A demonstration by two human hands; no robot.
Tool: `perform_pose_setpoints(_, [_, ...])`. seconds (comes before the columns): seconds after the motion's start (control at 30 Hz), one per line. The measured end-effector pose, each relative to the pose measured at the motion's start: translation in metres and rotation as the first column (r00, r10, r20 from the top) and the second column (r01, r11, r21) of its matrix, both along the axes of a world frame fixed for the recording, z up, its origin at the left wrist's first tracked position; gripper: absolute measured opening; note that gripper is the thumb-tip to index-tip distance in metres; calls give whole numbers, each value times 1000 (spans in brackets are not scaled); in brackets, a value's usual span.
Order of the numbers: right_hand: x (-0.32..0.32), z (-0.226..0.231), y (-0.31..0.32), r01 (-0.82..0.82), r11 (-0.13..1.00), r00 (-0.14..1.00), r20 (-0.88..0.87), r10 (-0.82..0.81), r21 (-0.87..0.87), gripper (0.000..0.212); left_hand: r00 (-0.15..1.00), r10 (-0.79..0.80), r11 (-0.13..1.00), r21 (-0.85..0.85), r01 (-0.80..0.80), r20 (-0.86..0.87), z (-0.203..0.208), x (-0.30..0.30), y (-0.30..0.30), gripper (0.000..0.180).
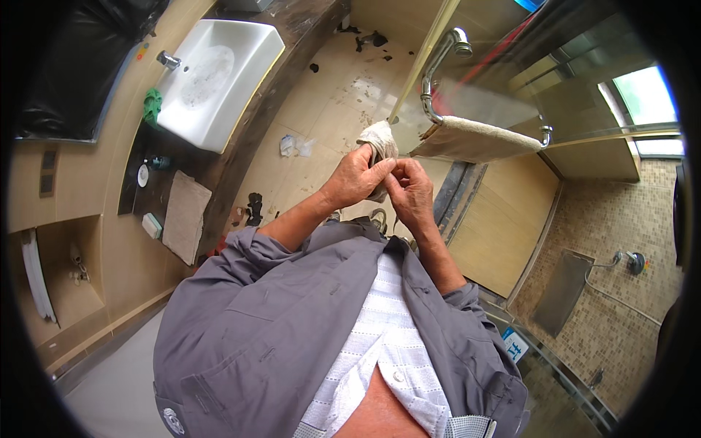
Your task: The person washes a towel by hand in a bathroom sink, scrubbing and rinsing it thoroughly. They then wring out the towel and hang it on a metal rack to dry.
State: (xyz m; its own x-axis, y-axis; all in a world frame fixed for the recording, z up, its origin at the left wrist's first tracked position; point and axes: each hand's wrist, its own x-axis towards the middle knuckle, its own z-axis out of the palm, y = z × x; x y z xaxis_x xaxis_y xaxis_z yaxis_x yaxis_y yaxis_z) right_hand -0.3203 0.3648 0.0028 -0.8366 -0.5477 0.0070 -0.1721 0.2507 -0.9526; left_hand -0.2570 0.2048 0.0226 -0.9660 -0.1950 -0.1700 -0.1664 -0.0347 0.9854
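In front of my torso my two hands meet at a bunched greyish-white cloth (pixel 378 139). My left hand (pixel 352 177) is closed around its middle, with the thumb pointing toward the right hand. Pressed up against it on the right, my right hand (pixel 411 188) has its fingers pinched together at the cloth's edge. What exactly lies between those right fingertips is hard to see. One end of the cloth sticks up beyond the left hand, and a lower part hangs beneath the hands.
At left, a white sink (pixel 212 84) sits on a dark counter (pixel 202 159) with a green rag (pixel 152 106) and a folded beige cloth (pixel 187 213). At right, a towel (pixel 482 140) hangs on a metal rail by glass. Dark scraps and crumpled white paper (pixel 289 146) litter the tiled floor.
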Motion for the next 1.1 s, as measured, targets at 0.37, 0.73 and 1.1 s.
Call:
perform_pose_setpoints(0.37, [-3,-4,6,380,853,799,591,-108,-357,6,994,-106,954,281,105,-12,-1,11,-41,29])
perform_pose_setpoints(0.73, [-18,40,24,502,683,746,665,-31,-531,13,998,-4,907,-421,29,61,-49,27,-93,27])
perform_pose_setpoints(1.1, [4,76,13,337,670,799,577,167,-661,37,990,-107,749,-648,140,91,-56,50,-85,40])
